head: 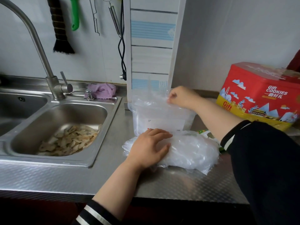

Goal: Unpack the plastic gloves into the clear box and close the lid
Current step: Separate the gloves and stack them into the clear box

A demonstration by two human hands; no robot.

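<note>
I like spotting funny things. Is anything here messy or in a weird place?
Yes. The small sink basin holds a pile of pale peelings or scraps, which looks untidy. A purple cloth lies crumpled behind the tap. The gloves are only heaped on the counter.

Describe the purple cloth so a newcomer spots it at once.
Start at the steel sink on the left and follow its tall tap to the back ledge. Just right of the tap lies the purple cloth, crumpled, the only soft lilac thing there.
</note>
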